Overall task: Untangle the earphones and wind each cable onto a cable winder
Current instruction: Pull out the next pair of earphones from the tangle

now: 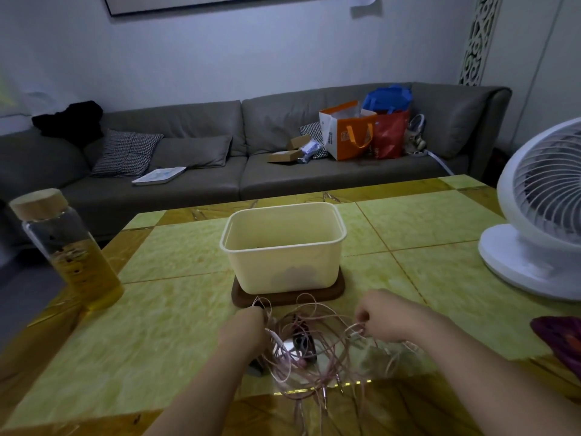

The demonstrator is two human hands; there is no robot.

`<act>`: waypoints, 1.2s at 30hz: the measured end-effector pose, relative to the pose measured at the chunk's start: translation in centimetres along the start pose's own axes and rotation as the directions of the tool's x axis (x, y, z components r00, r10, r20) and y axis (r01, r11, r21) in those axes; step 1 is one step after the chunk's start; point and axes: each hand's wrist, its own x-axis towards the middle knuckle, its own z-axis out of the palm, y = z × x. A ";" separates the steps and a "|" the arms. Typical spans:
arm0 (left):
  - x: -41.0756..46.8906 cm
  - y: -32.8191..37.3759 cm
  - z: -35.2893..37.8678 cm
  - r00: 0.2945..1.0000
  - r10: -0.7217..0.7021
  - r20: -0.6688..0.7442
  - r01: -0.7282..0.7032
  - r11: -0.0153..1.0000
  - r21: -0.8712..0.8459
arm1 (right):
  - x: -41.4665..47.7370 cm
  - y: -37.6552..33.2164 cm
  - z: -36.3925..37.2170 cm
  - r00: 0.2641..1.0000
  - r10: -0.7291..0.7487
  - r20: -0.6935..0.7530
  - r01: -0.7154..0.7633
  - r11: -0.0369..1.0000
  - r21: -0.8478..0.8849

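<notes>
A tangle of thin pink earphone cables (317, 350) lies on the yellow-green table (176, 325), just in front of me. My left hand (248, 325) grips a bunch of the strands at the tangle's left side, fingers curled. Over on the right side, my right hand (377, 319) pinches a strand near a small white inline piece (355, 332). A dark object (303, 343), possibly a cable winder, lies inside the tangle, partly hidden. Several jack plugs trail toward the table's near edge.
A cream plastic bin (283, 247) stands on a dark wooden tray (287, 297) just behind the cables. A glass bottle (67, 250) of yellow liquid is at the left. A white fan (540, 215) stands at the right, a purple cloth (562, 338) at the right edge. A sofa lies behind.
</notes>
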 end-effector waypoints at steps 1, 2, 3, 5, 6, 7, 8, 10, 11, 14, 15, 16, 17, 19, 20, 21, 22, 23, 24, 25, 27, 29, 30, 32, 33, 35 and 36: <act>0.0 -0.2 -0.6 1.000 0.016 0.018 -0.016 1.000 -0.017 | 0.5 -0.2 0.2 0.999 -0.003 -0.052 0.005 0.999 0.035; 0.0 -0.5 -1.5 0.999 0.027 0.025 -0.027 0.999 -0.026 | 1.1 -0.3 0.4 0.995 -0.007 -0.101 0.015 0.997 0.078; 0.0 -0.8 -2.4 0.999 0.039 0.021 -0.038 0.999 -0.028 | 1.7 -0.5 0.8 0.990 -0.010 -0.139 0.027 0.992 0.122; -0.4 -1.2 -4.4 0.998 0.054 -0.010 -0.055 0.998 -0.035 | 2.6 -0.8 1.5 0.985 -0.013 -0.174 0.046 0.982 0.185; -0.7 -1.2 -5.4 0.998 0.059 -0.037 -0.061 0.997 -0.053 | 2.9 -1.0 1.7 0.986 -0.017 -0.168 0.055 0.974 0.221; -1.0 -1.2 -6.5 0.995 0.062 -0.082 -0.069 0.994 -0.087 | 3.2 -1.3 1.9 0.990 -0.026 -0.140 0.063 0.960 0.273; -1.4 -0.9 -7.4 0.987 0.067 -0.144 -0.088 0.986 -0.139 | 3.2 -1.4 2.1 0.994 -0.043 -0.099 0.073 0.941 0.329; -2.3 -0.1 -9.2 0.954 0.061 -0.293 -0.143 0.952 -0.269 | 3.0 -1.8 1.9 0.996 -0.095 0.002 0.086 0.911 0.404; -2.8 0.3 -10.2 0.932 0.047 -0.360 -0.178 0.923 -0.341 | 2.9 -1.8 1.7 0.993 -0.118 0.030 0.095 0.903 0.420; -3.6 1.2 -12.2 0.881 -0.022 -0.472 -0.269 0.799 -0.539 | 2.6 -1.6 0.5 0.982 -0.169 0.085 0.092 0.820 0.564; -3.8 1.3 -12.6 0.869 -0.047 -0.492 -0.294 0.751 -0.591 | 2.4 -1.5 -0.1 0.981 -0.179 0.075 0.091 0.766 0.636; -4.0 1.4 -13.0 0.857 -0.078 -0.509 -0.317 0.698 -0.642 | 2.2 -1.4 -0.8 0.984 -0.176 0.029 0.109 0.720 0.685; -4.2 1.5 -13.3 0.846 -0.116 -0.521 -0.336 0.643 -0.689 | 2.1 -1.3 -1.4 0.988 -0.147 -0.043 0.134 0.695 0.706; -4.5 1.8 -13.9 0.808 -0.198 -0.556 -0.389 0.529 -0.754 | 2.1 -1.0 -2.8 0.975 -0.038 -0.220 0.169 0.772 0.613; -4.6 1.8 -14.3 0.782 -0.244 -0.573 -0.417 0.478 -0.773 | 2.2 -0.8 -3.2 0.951 0.016 -0.310 0.152 0.846 0.511; -4.8 1.7 -14.7 0.755 -0.294 -0.586 -0.442 0.431 -0.787 | 2.3 -0.5 -3.6 0.919 0.057 -0.389 0.115 0.907 0.405; -4.8 1.4 -15.2 0.733 -0.337 -0.591 -0.463 0.388 -0.797 | 2.5 -0.1 -3.9 0.894 0.101 -0.436 0.055 0.942 0.331; -5.0 1.1 -15.7 0.719 -0.370 -0.589 -0.477 0.353 -0.804 | 2.6 0.3 -4.1 0.875 0.152 -0.459 -0.010 0.955 0.297; -5.0 0.7 -16.1 0.709 -0.389 -0.588 -0.487 0.332 -0.808 | 2.5 0.7 -4.3 0.860 0.197 -0.470 -0.062 0.956 0.287; -5.3 0.4 -16.4 0.707 -0.400 -0.584 -0.488 0.322 -0.811 | 2.5 1.1 -4.5 0.853 0.222 -0.473 -0.089 0.954 0.288; -5.6 -0.1 -16.7 0.713 -0.412 -0.567 -0.474 0.312 -0.823 | 2.2 1.4 -5.1 0.839 0.242 -0.488 -0.064 0.934 0.352; -5.7 -0.4 -16.6 0.723 -0.422 -0.547 -0.462 0.292 -0.837 | 1.3 0.7 -6.2 0.782 0.265 -0.564 0.046 0.878 0.477; -5.8 -0.5 -16.5 0.723 -0.429 -0.541 -0.459 0.286 -0.841 | 0.9 0.2 -6.9 0.749 0.276 -0.603 0.122 0.836 0.534; -5.9 -0.6 -16.1 0.732 -0.433 -0.526 -0.451 0.271 -0.850 | -0.1 -1.3 -8.6 0.731 0.272 -0.625 0.266 0.730 0.629; -6.0 -0.7 -16.0 0.745 -0.423 -0.516 -0.445 0.263 -0.856 | -0.8 -2.3 -9.3 0.741 0.249 -0.623 0.324 0.681 0.657; -6.1 -0.6 -15.6 0.780 -0.389 -0.491 -0.409 0.278 -0.869 | -2.1 -4.4 -10.6 0.740 0.178 -0.649 0.433 0.613 0.661; -6.1 -0.5 -15.4 0.800 -0.371 -0.472 -0.381 0.294 -0.877 | -2.7 -5.3 -11.2 0.727 0.137 -0.673 0.480 0.598 0.641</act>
